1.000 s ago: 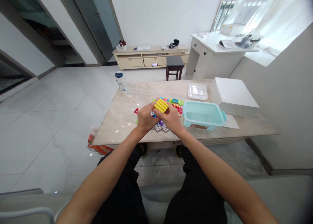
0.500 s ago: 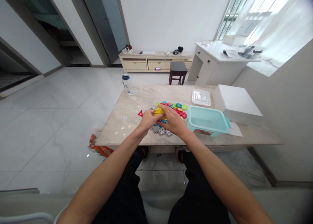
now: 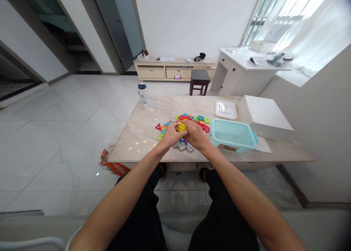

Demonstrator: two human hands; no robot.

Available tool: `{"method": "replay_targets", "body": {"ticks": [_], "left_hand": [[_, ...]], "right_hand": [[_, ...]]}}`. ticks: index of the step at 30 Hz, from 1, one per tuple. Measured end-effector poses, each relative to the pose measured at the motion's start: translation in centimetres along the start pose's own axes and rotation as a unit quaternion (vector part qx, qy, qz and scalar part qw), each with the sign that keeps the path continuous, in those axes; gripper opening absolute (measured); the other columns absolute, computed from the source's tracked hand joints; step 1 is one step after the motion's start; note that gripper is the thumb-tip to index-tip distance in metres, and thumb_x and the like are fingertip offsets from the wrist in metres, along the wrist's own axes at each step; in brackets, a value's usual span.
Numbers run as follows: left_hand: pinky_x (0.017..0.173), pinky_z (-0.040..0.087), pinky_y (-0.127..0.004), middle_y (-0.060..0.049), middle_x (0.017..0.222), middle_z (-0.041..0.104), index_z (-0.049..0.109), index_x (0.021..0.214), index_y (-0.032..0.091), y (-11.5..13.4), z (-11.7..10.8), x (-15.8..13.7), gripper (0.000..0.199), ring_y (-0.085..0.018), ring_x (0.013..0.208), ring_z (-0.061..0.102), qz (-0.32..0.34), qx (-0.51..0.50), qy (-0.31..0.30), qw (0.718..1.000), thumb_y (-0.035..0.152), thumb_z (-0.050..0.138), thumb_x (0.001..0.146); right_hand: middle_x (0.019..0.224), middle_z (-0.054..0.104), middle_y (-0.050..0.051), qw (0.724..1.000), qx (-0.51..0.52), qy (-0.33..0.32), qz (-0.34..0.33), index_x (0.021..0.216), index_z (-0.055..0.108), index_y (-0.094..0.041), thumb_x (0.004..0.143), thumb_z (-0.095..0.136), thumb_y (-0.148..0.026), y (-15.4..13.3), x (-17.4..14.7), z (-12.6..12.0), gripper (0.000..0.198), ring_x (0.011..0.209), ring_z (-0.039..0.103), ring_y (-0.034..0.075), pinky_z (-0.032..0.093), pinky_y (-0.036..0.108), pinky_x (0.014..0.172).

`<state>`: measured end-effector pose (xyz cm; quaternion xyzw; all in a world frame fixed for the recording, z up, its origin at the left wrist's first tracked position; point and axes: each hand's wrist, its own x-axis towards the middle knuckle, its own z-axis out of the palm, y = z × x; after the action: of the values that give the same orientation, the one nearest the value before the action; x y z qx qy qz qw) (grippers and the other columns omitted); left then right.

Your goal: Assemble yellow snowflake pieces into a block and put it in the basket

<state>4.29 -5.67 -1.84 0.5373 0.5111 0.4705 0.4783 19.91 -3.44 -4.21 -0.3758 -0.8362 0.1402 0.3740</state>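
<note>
Between my two hands is a yellow plastic building piece (image 3: 181,126) with a ridged or toothed look, held above the table. My left hand (image 3: 172,134) is closed on its left side, and my right hand (image 3: 196,134) grips it from the right. Fingers cover much of the piece, so its full shape cannot be made out. Around and beneath the hands spreads a pile of colourful interlocking plastic pieces (image 3: 201,126). Grey pieces with white window-like grids (image 3: 182,146) lie on the near side. A red triangular piece (image 3: 158,126) lies left of the pile.
A light-teal plastic bin (image 3: 233,132) stands right of the pile, with a clear lid (image 3: 225,109) behind it and a white box (image 3: 265,114) further right. A water bottle (image 3: 143,94) stands at the table's far left corner. Small white frames (image 3: 140,131) lie on the marble-look table (image 3: 137,148).
Both hands have shifted slightly right and turned, still holding the yellow piece. More of the coloured pieces left of the left hand now show.
</note>
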Motion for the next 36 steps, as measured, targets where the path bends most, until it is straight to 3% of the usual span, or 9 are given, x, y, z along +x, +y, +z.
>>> {"method": "replay_targets", "body": {"ticks": [10, 21, 24, 29, 36], "left_hand": [[0.068, 0.051, -0.025, -0.003, 0.083, 0.076, 0.074, 0.083, 0.016, -0.3, 0.2, 0.2, 0.020, -0.017, 0.075, 0.069, 0.030, -0.022, 0.030, 0.999, 0.024, 0.078, 0.065], [0.069, 0.055, -0.026, -0.004, 0.083, 0.077, 0.074, 0.088, 0.017, -0.7, 0.2, 0.4, 0.028, -0.019, 0.076, 0.072, 0.081, 0.031, 0.070, 0.994, 0.027, 0.087, 0.065], [0.069, 0.056, -0.028, -0.006, 0.086, 0.078, 0.074, 0.089, 0.017, -0.3, 0.2, 0.5, 0.033, -0.020, 0.077, 0.073, 0.073, 0.018, 0.075, 0.994, 0.033, 0.090, 0.065], [0.071, 0.057, -0.029, -0.007, 0.090, 0.078, 0.074, 0.093, 0.016, 0.1, 0.2, 0.4, 0.043, -0.021, 0.080, 0.073, 0.052, -0.005, 0.080, 0.995, 0.037, 0.095, 0.061], [0.075, 0.056, -0.029, -0.007, 0.093, 0.078, 0.071, 0.095, 0.017, 0.4, -0.3, 0.6, 0.046, -0.020, 0.083, 0.073, 0.075, -0.024, 0.072, 0.994, 0.043, 0.095, 0.066]], "right_hand": [[0.138, 0.069, 0.019, 0.999, -0.003, 0.030, 0.018, 0.146, 0.059, -0.016, 0.088, 0.065, -0.004, -0.2, 0.0, 0.2, 0.059, 0.132, 0.065, 0.033, 0.054, 0.051, 0.114], [0.137, 0.068, 0.018, 0.999, 0.014, 0.049, 0.009, 0.145, 0.060, -0.016, 0.088, 0.059, 0.000, -0.6, 0.3, -0.4, 0.059, 0.131, 0.065, 0.030, 0.053, 0.049, 0.115], [0.142, 0.065, 0.018, 0.998, 0.017, 0.059, 0.021, 0.149, 0.056, -0.017, 0.086, 0.061, 0.000, -0.5, 0.2, -0.6, 0.065, 0.135, 0.062, 0.031, 0.053, 0.049, 0.116], [0.136, 0.069, 0.018, 0.997, 0.019, 0.058, 0.038, 0.142, 0.062, -0.016, 0.087, 0.064, -0.002, -0.3, 0.2, -0.8, 0.056, 0.131, 0.065, 0.031, 0.052, 0.050, 0.116], [0.145, 0.066, 0.017, 0.990, 0.101, 0.075, 0.064, 0.148, 0.059, -0.019, 0.088, 0.070, -0.014, -0.8, 0.5, -1.2, 0.061, 0.137, 0.063, 0.032, 0.051, 0.055, 0.119]]}}
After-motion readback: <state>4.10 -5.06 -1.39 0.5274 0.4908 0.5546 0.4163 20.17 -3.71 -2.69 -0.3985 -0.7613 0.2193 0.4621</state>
